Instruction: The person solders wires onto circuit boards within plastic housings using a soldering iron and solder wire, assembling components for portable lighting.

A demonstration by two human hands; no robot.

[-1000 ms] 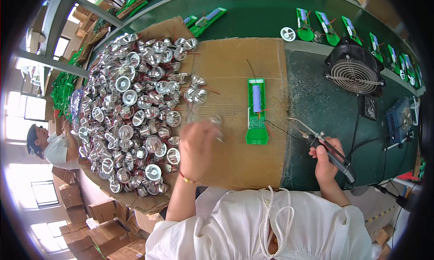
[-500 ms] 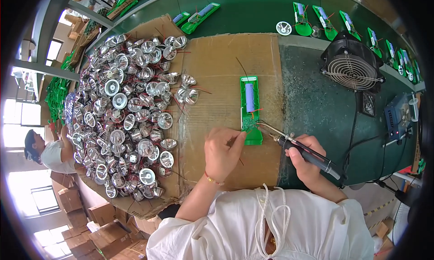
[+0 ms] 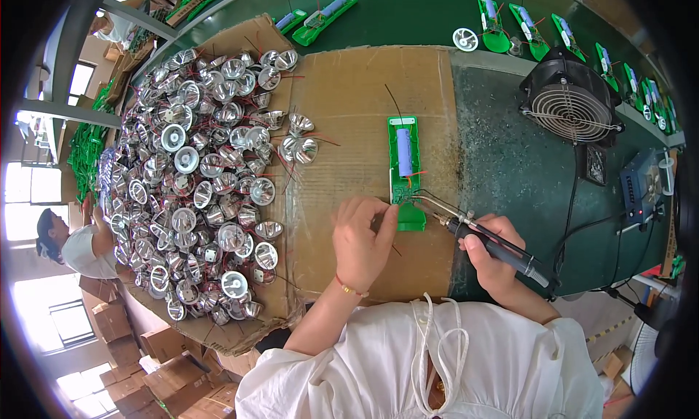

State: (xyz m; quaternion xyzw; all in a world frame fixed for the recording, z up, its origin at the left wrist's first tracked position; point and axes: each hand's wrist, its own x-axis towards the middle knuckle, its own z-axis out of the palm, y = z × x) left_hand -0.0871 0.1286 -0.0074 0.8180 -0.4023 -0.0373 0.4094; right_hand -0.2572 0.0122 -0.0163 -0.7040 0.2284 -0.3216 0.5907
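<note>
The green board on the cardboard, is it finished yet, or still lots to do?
Not finished. The green board already carries its blue battery. The right hand holds the soldering iron at its lower end while the left hand steadies it. A big pile of silver reflectors lies alongside.

The left hand (image 3: 362, 238) steadies a green circuit board (image 3: 405, 168) while the right hand (image 3: 489, 255) applies a soldering iron (image 3: 477, 233).
</note>
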